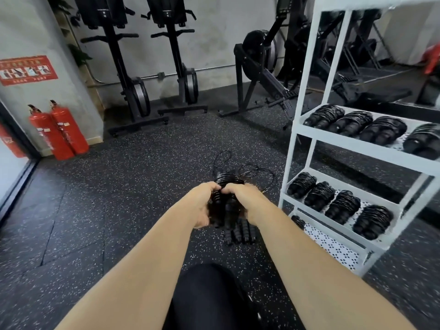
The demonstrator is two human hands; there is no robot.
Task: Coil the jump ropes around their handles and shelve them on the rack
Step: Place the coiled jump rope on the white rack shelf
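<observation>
Left hand [202, 207] and right hand [246, 201] are clamping side by side on a black jump rope with ribbed handles [229, 179], long axis running 6 to 12 o'clock. Its loose black cable [260, 172] is trailing on the floor [142, 186] at 12. At 2 o'clock, the white metal rack [305, 134] is holding rows of coiled black bundles [344, 203], right hand nearer.

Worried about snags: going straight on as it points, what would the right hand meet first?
The right hand grips the coiled jump rope; pushing on, it would likely meet the left hand, though depth is unclear.
</observation>
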